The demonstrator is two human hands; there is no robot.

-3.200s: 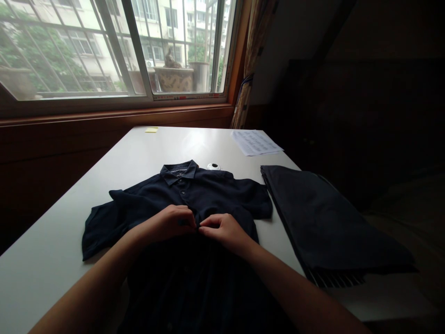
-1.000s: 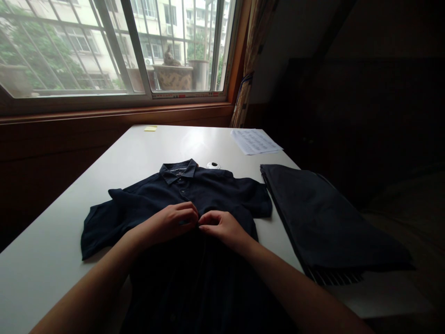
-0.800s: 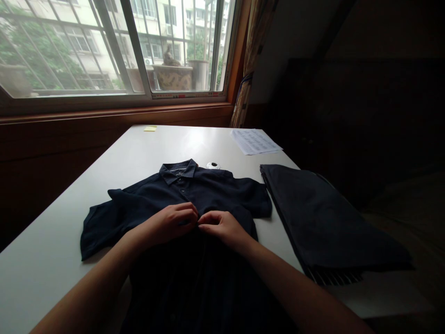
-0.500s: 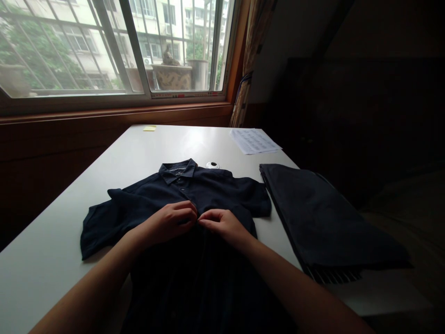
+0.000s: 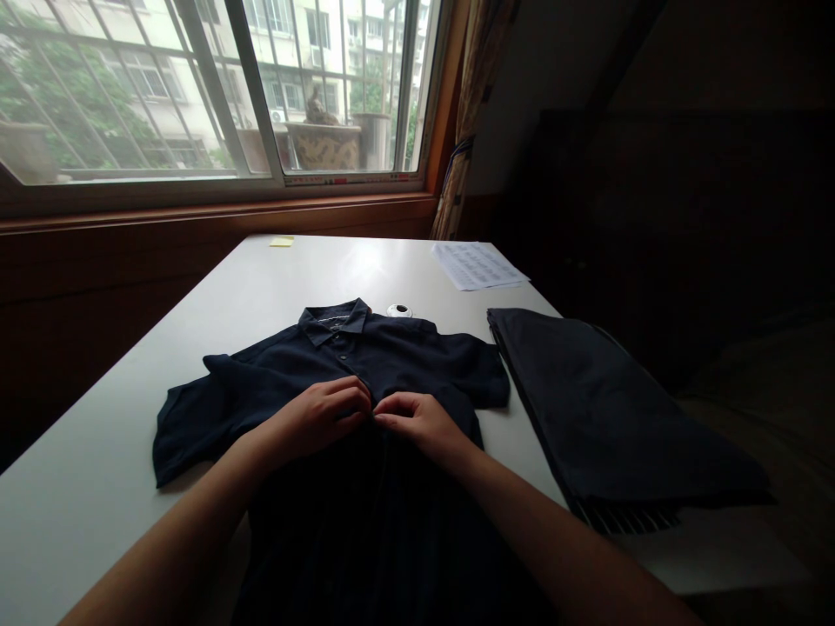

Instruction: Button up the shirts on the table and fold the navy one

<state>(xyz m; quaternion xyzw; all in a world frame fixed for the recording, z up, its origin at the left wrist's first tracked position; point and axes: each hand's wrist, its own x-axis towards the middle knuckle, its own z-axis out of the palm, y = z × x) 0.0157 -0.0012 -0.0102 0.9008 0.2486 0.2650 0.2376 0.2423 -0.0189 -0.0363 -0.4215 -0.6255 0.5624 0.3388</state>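
A dark navy short-sleeved shirt [image 5: 410, 352] lies face up, its collar toward the window and small buttons showing below the collar. My left hand [image 5: 332, 407] is closed on the front placket at mid-chest, fingers curled. Opposite it, my right hand [image 5: 421, 422] pinches the same edge between thumb and forefinger. The fingertips of both hands nearly meet there. Whatever button or hole sits between them is hidden by the fingers and the dark cloth. The lower part of the shirt is in deep shadow.
The shirt rests on a white table [image 5: 215, 296]. Dark folded cloth [image 5: 606, 409] with a striped layer beneath lies at the right. Printed sheets [image 5: 479, 265] and a yellow sticky note [image 5: 282, 242] are at the far edge. A small white ring-shaped thing [image 5: 399, 310] is just beyond the collar.
Hardly anything differs. Both hands keep their pinch at the placket, and the shirt stays in place apart from a very slight shift of the view.
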